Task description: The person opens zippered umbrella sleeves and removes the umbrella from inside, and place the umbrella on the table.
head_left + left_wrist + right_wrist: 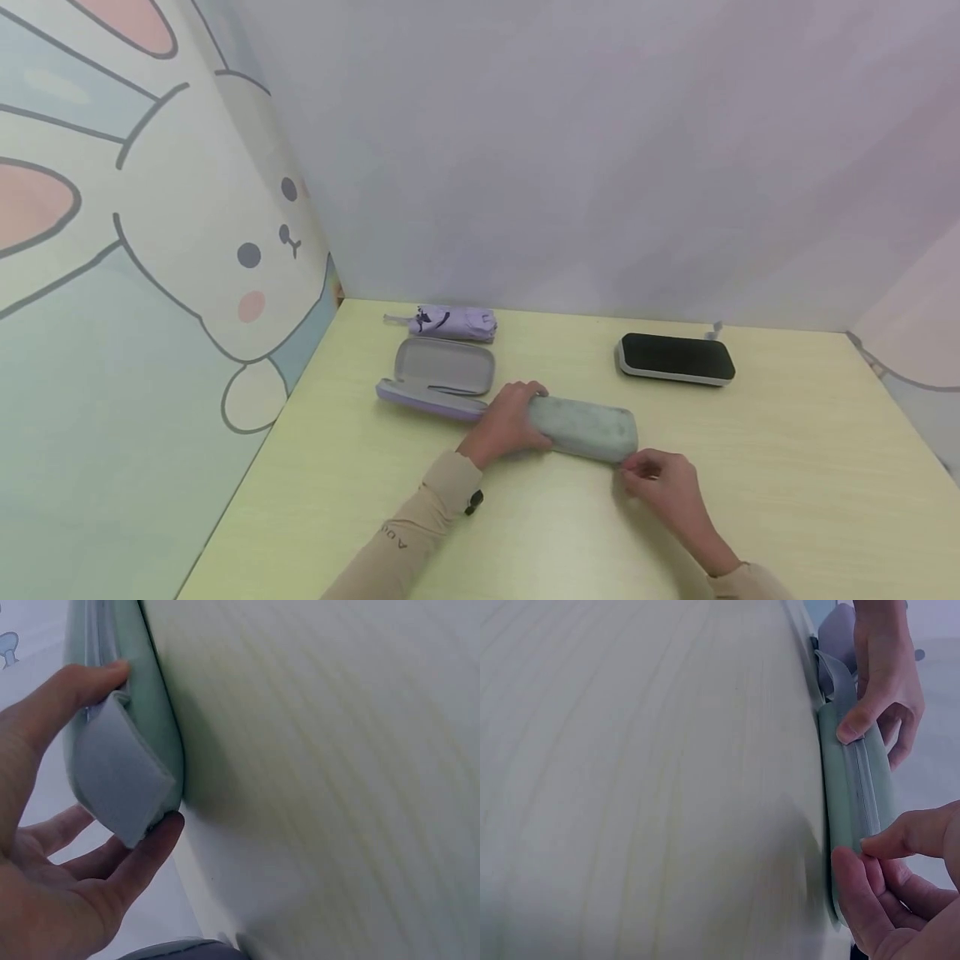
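A pale green zippered case (585,427) lies on the table, its grey zipper (864,787) running along the side facing me. My left hand (508,423) grips the case's left end, the thumb pressing beside the zipper. A grey fabric tab (124,772) sticks out from that end. At the right front corner, my right hand (663,483) pinches with thumb and forefinger at the zipper; the zipper pull itself is hidden by the fingertips. Just left of my left hand sits an opened lilac glasses case (431,398) with a grey inside.
A folded lilac umbrella (457,323) lies behind the opened case. Toward the back right rests a black case with a white rim (675,358). The table (795,467) meets a wall at the back and a rabbit-printed wall (195,233) on the left.
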`<action>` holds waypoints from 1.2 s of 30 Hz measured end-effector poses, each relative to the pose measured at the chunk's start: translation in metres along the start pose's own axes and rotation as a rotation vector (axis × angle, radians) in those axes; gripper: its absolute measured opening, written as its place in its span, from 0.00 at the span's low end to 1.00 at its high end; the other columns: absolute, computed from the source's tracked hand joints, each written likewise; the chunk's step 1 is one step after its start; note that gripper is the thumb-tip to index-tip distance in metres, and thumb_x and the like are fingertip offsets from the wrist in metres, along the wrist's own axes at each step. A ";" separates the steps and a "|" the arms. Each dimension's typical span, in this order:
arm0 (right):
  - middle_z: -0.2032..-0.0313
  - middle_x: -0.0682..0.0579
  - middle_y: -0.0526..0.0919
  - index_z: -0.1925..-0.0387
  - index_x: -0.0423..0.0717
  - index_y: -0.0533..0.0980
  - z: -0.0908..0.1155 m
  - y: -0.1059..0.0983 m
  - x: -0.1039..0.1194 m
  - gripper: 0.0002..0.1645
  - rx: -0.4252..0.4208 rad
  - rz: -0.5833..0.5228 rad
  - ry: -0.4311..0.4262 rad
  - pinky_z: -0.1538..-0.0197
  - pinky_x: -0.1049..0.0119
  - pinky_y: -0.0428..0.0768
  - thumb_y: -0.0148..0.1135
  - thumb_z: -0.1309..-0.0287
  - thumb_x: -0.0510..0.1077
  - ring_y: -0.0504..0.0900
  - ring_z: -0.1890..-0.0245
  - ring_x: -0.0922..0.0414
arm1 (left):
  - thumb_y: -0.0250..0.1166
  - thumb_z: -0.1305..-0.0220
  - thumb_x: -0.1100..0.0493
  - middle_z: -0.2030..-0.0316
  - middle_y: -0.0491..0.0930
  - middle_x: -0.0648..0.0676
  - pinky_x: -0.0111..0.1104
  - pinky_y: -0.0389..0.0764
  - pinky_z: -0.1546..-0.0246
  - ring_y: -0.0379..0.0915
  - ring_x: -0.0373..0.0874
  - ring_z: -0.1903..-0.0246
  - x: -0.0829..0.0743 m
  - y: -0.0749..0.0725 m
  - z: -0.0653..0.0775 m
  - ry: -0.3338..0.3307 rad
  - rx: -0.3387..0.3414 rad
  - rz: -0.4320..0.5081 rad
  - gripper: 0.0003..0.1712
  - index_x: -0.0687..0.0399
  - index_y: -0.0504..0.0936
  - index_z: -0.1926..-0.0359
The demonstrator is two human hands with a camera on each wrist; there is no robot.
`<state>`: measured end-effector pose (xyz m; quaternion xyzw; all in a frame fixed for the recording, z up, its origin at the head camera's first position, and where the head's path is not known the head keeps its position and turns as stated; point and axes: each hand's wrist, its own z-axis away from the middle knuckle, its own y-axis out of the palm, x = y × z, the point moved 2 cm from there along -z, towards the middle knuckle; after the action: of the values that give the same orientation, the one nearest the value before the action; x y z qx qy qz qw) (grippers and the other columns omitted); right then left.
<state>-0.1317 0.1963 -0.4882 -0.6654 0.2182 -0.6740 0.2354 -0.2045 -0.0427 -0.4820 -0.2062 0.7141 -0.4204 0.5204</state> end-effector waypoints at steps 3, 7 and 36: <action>0.78 0.53 0.82 0.75 0.40 0.81 0.000 0.002 0.000 0.03 -0.005 0.009 0.003 0.75 0.72 0.75 0.67 0.57 0.32 0.79 0.77 0.63 | 0.79 0.67 0.50 0.60 0.78 0.51 0.30 0.73 0.57 0.71 0.44 0.59 0.000 0.000 0.000 0.004 -0.005 -0.010 0.37 0.54 0.77 0.51; 0.78 0.54 0.82 0.76 0.40 0.82 -0.001 0.004 -0.001 0.03 -0.019 0.015 -0.006 0.74 0.72 0.75 0.67 0.57 0.33 0.79 0.77 0.64 | 0.79 0.67 0.50 0.60 0.78 0.52 0.30 0.73 0.58 0.71 0.45 0.59 0.000 0.000 0.000 0.004 -0.018 -0.029 0.37 0.54 0.77 0.51; 0.77 0.53 0.83 0.75 0.41 0.82 -0.001 0.012 0.000 0.03 -0.064 -0.016 -0.010 0.73 0.72 0.75 0.68 0.56 0.33 0.79 0.76 0.64 | 0.82 0.73 0.57 0.56 0.77 0.57 0.36 0.73 0.52 0.71 0.50 0.55 -0.005 -0.008 0.008 -0.098 0.032 0.092 0.46 0.58 0.74 0.46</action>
<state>-0.1326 0.1862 -0.4954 -0.6777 0.2332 -0.6652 0.2094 -0.1967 -0.0460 -0.4735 -0.1851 0.6895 -0.3969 0.5769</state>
